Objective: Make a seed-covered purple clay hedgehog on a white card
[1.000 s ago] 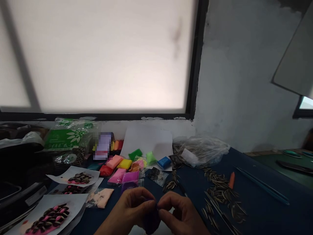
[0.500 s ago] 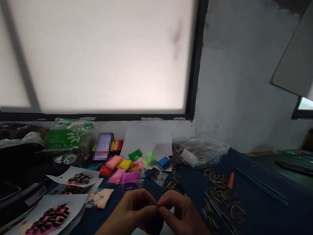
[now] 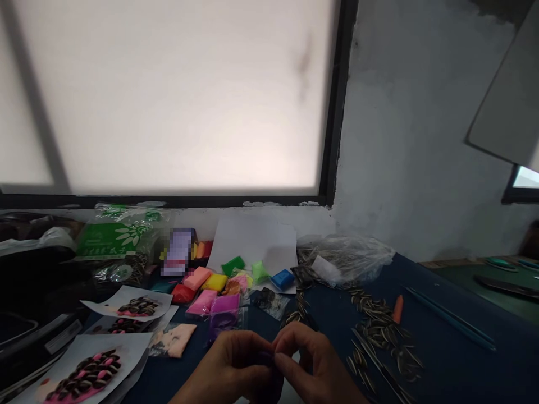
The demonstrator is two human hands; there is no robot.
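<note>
My left hand (image 3: 229, 362) is now sitting slightly farther right, uncovering more of the purple packet (image 3: 223, 317) on the bench (image 3: 455, 365). It is gripping a dim, dark purple piece (image 3: 274, 384) between my hands, while my right hand (image 3: 314, 359) is pinching at its upper edge, finger and thumb closed; with neither letting go, this fingertip work is still continuing.

A dark purple piece (image 3: 275, 382) is held by left hand (image 3: 233, 362) and right hand (image 3: 310, 359). Coloured packets (image 3: 224, 304) are spread beyond; striped seeds (image 3: 381, 332) and blue tweezers (image 3: 480, 339) are laid rightward.
</note>
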